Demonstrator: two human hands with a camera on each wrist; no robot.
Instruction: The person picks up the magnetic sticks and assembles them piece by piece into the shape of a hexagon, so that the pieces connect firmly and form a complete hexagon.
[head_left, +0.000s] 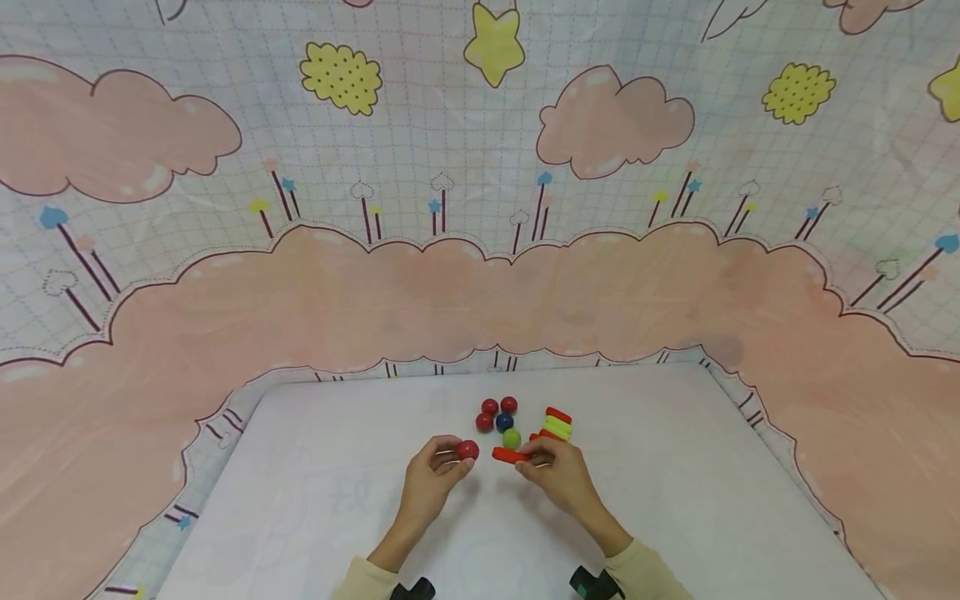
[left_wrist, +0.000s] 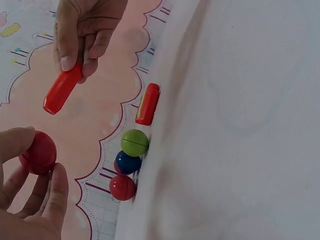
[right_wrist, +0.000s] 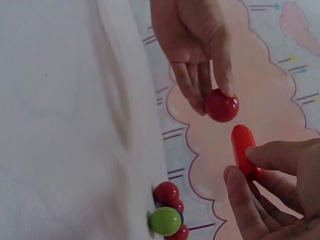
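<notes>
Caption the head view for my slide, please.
Left hand pinches a red ball, right hand a red stick, over a white tabletop.

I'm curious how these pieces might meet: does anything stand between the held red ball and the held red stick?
Nothing visible does: an open gap separates the red ball in the left hand from the red stick in the right hand. The green ball sits beyond the held stick, outside that gap.

Red ball [head_left: 467, 450]; orange-red stick [head_left: 508, 455]; green ball [head_left: 512, 438]; blue ball [head_left: 505, 422]; pink-clouded backdrop [head_left: 480, 308]
</notes>
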